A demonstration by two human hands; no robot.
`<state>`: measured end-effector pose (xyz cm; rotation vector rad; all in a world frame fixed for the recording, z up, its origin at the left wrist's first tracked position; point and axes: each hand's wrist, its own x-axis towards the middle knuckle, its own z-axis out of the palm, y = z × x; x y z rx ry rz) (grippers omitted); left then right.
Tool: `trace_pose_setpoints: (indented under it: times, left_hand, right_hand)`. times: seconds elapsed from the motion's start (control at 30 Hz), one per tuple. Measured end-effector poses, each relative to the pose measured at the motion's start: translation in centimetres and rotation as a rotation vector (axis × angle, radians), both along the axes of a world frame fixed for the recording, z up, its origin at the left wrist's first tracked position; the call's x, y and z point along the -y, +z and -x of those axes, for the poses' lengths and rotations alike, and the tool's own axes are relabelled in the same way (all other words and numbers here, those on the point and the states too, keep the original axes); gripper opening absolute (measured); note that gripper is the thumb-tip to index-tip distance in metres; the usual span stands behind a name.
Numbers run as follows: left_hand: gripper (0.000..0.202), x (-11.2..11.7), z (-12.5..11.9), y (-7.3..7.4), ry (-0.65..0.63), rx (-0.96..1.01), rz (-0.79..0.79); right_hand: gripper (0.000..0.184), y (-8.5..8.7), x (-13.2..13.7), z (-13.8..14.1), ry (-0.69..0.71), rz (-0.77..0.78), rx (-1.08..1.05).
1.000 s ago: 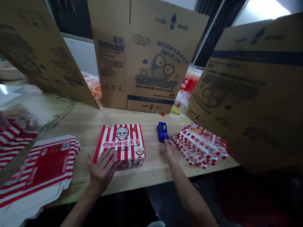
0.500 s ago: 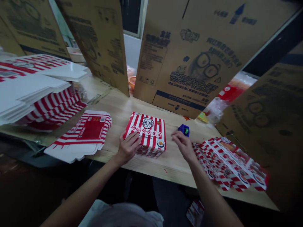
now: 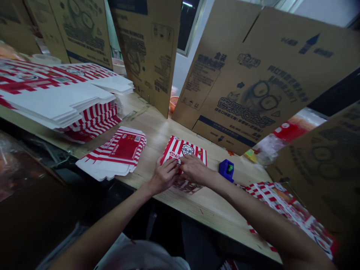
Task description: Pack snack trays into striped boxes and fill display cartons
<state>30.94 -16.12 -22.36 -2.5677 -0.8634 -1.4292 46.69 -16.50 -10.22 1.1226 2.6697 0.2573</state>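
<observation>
A red-and-white striped cardboard box (image 3: 188,149) sits folded on the wooden table in front of me, a cartoon face printed on its lid. My left hand (image 3: 165,174) grips its near left side, fingers curled over the lid. Close beside those fingers, my right hand (image 3: 194,169) is closed in a pinch at the lid's near edge. Whatever its fingertips hold, if anything, is hidden. To the right of the box stands a small blue tape dispenser (image 3: 225,171) with a green part inside.
Flat striped cartons (image 3: 123,148) lie to the left, with a taller stack of flattened cartons (image 3: 75,95) beyond. Striped boxes (image 3: 292,213) stand at right, partly behind my right arm. Large brown cardboard sheets (image 3: 236,86) rise along the far side. An orange basket (image 3: 173,102) shows behind them.
My right hand has moved left from beside the tape dispenser to the box lid, next to my left hand. The whole view has shifted, with more of the left side visible.
</observation>
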Motion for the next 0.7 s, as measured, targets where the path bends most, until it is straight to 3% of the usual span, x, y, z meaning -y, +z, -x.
trace_pose_setpoints:
  times: [0.17, 0.4, 0.57, 0.7]
  left_hand:
    - [0.037, 0.2, -0.2, 0.5, -0.002, 0.041, 0.005]
    - [0.023, 0.0, -1.5, 0.1, 0.071, 0.142, -0.028]
    - [0.018, 0.2, -1.6, 0.3, 0.080, 0.141, -0.016]
    - [0.022, 0.2, -1.6, 0.4, 0.081, 0.132, -0.018]
  right_hand:
    - [0.010, 1.3, -1.6, -0.1, 0.012, 0.193, 0.059]
    - [0.015, 1.0, -1.8, -0.5, -0.111, 0.185, 0.006]
    - [0.071, -0.4, -0.8, -3.2, -0.236, 0.117, -0.435]
    - [0.045, -2.5, 0.4, -5.9, -0.253, 0.159, -0.910]
